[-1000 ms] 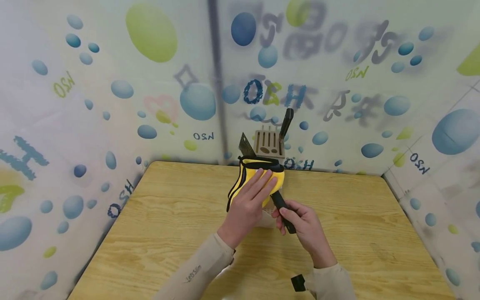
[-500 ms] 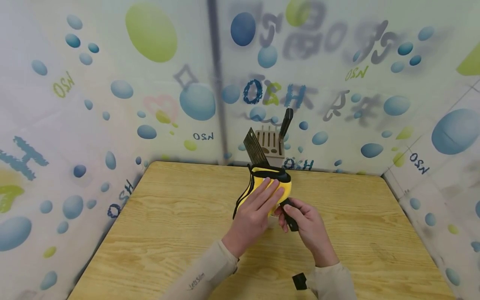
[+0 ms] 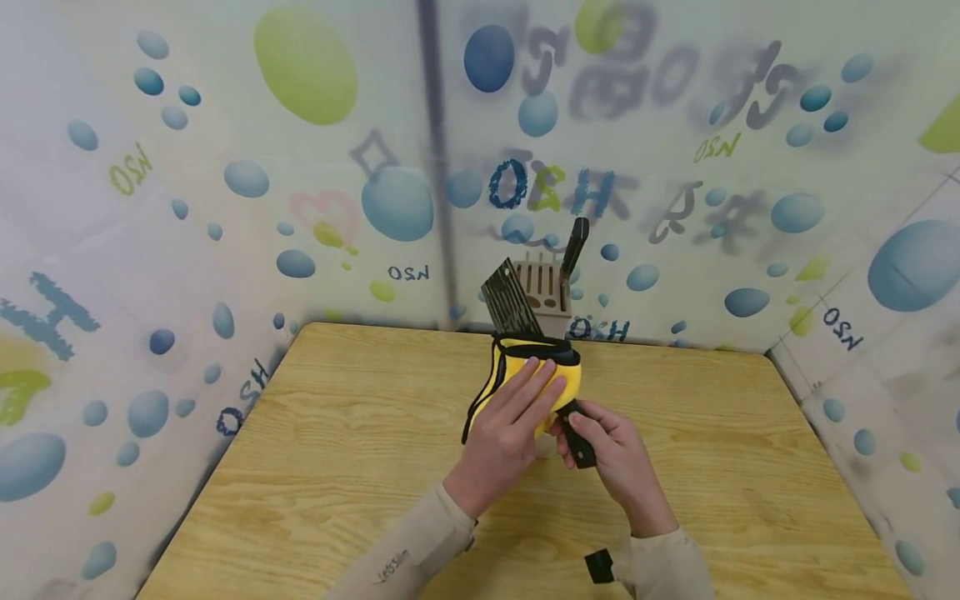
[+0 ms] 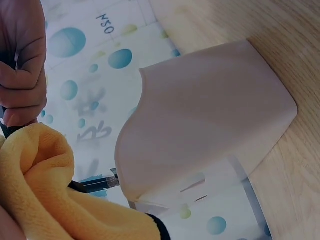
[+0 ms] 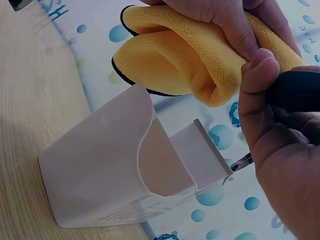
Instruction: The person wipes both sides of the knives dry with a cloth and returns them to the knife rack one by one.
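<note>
My right hand [image 3: 618, 458] grips the black handle of a cleaver [image 3: 513, 300], whose broad, dark, streaked blade slants up and left with a hole near its corner. A yellow cloth [image 3: 572, 379] with black edging is folded over the lower blade. My left hand [image 3: 502, 442] holds that cloth against the blade, its fingers lying across the front. In the right wrist view, the left thumb presses the cloth from the other side, close to the right hand [image 5: 285, 165]. The cloth hides the blade's lower part.
Behind the hands stands a pale knife block [image 5: 100, 160] with a slotted top [image 3: 534, 279]. One black-handled utensil [image 3: 575, 246] sticks up from its right side. The wooden table [image 3: 337, 400] meets a wall sheet printed with bubbles.
The cloth and left hand have shifted down and right along the cleaver, baring more of its blade. Since half a second ago, the blade has tipped and turned slightly left.
</note>
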The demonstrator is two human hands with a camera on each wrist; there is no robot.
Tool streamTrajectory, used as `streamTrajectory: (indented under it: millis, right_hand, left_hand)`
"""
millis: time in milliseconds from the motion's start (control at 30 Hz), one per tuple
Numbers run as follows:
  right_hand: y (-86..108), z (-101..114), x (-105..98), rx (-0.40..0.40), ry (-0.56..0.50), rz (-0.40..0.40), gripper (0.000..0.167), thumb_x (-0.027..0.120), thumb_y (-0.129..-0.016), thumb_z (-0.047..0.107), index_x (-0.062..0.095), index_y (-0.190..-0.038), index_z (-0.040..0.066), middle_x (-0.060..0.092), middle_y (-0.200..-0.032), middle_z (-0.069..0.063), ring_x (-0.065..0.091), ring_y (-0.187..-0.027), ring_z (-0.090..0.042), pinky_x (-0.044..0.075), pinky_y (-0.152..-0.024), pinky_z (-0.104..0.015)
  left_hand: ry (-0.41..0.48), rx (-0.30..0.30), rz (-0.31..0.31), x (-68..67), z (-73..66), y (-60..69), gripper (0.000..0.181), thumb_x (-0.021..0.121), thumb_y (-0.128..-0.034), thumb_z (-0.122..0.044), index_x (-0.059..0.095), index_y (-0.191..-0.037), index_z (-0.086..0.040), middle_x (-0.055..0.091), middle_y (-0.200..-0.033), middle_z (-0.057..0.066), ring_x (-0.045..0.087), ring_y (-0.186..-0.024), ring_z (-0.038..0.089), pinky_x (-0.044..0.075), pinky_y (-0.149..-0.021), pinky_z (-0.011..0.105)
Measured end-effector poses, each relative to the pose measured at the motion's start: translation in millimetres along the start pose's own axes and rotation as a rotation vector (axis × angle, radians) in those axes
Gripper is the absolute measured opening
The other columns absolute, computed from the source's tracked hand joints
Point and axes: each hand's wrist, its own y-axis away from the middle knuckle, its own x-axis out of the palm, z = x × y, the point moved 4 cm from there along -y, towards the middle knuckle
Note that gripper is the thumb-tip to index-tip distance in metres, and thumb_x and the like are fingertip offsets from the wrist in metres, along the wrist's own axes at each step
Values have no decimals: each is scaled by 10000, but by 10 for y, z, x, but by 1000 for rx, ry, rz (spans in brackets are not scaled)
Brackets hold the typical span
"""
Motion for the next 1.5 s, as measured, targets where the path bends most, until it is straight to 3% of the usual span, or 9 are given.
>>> streamTrajectory:
  millis: [433,1133,1400,1500]
  right_hand:
    - [9,-13,-10,29,14,15,375,458,-1108,146,562,-1280,-170,665,-945,-84,631,-756,-150,607,-661,-267]
    - [21,-34,-21,-72,22,93,373,430,-1121,141,553,-1240,-191,657,-934,-67,622,-734,-130,600,-627,-274]
    - [34,-50,-13,-63,11,98,352,433,-1120,143,567,-1210,-171,651,-930,-104,619,-728,-125,599,-630,-277]
    - [34,-64,-14,-57,14,97,357,432,-1119,135,563,-1215,-183,649,-929,-93,619,-731,-124,599,-634,-278]
  left_hand:
    - [-9,-27,-1,-33,91,-38,784,793,-775,152,547,-1490,-54,509,-1559,122,498,-1431,310,427,-1166,382]
    - [6,-71,-1,-43,235,-92,695,733,-851,152,552,-1489,-55,551,-1521,114,537,-1396,308,448,-1150,353]
    - [38,-113,29,-72,281,-117,627,673,-902,156,575,-1476,-77,556,-1518,99,519,-1413,299,440,-1156,362]
    - [33,-125,34,-84,314,-126,670,677,-871,192,572,-1477,-76,555,-1518,102,526,-1404,310,444,-1155,373]
